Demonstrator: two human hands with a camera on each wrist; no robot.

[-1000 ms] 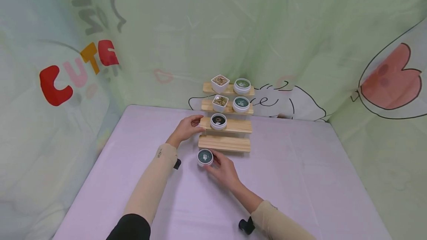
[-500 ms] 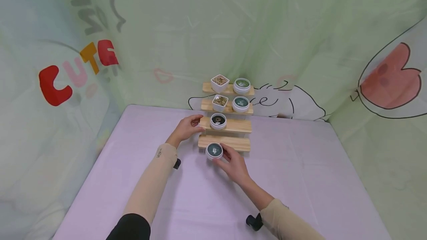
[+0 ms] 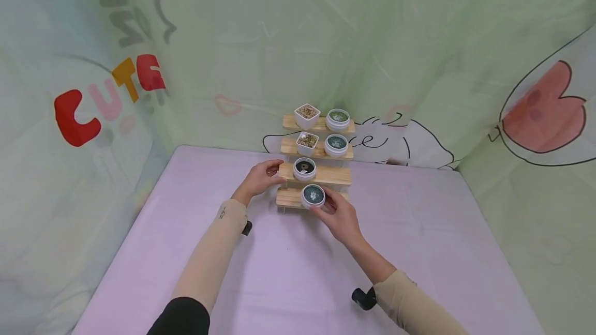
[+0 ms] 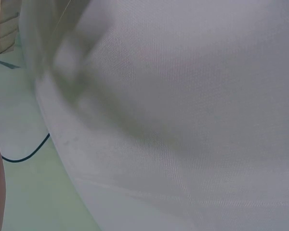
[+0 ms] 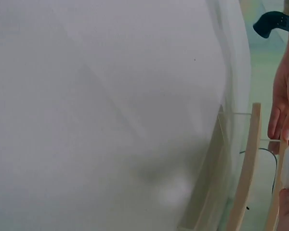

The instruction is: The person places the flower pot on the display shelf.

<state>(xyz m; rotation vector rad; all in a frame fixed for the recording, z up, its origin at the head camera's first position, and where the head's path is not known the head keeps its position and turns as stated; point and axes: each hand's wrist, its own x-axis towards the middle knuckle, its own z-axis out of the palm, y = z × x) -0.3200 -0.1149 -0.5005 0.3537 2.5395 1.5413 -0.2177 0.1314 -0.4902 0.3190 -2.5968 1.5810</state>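
Note:
A tiered wooden display stand point(image 3: 337, 175) stands at the far side of the table. My left hand point(image 3: 261, 179) is at the left end of its second step from the front. In the right wrist view, the left thumb and fingers pinch that plank's end. My right hand point(image 3: 342, 217) grips a small round white jar point(image 3: 313, 195) with a dark teal filling, over the lowest step point(image 3: 288, 198). Whether the jar touches the wood cannot be told. To the left on the step above sits a white jar with a black filling point(image 3: 304, 168).
On the two upper steps stand square white cups point(image 3: 308, 141) with grainy contents and round white jars point(image 3: 337, 143) with green fillings. A green printed curtain point(image 3: 242, 56) hangs close behind. A pale lilac cloth point(image 3: 410, 231) covers the table.
My right hand has carried the teal-filled jar up and to the right, from in front of the stand to over its lowest step. The left hand has stayed in place.

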